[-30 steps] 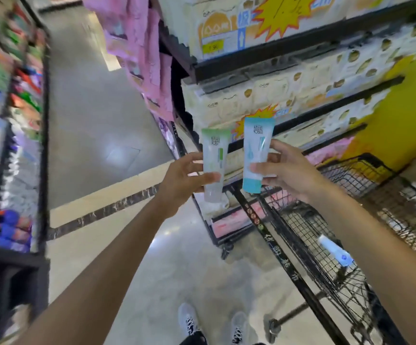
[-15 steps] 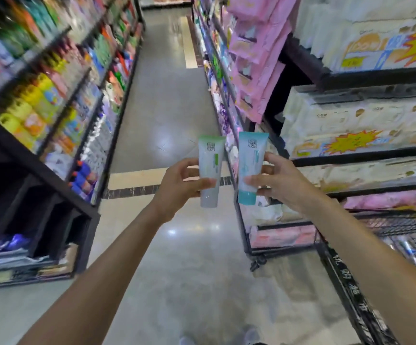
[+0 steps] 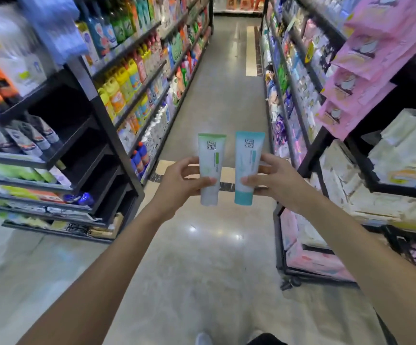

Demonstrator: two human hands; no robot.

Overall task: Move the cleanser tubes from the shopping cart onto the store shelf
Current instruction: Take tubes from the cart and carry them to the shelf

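Green-topped cleanser tube (image 3: 210, 168) upright, pinched in left hand (image 3: 182, 181); teal cleanser tube (image 3: 248, 165) upright, pinched in right hand (image 3: 274, 179). Tubes side by side, apart, mid-aisle above glossy floor (image 3: 209, 257). Bottle shelves (image 3: 132, 78) left, pink packs (image 3: 366, 61) right.
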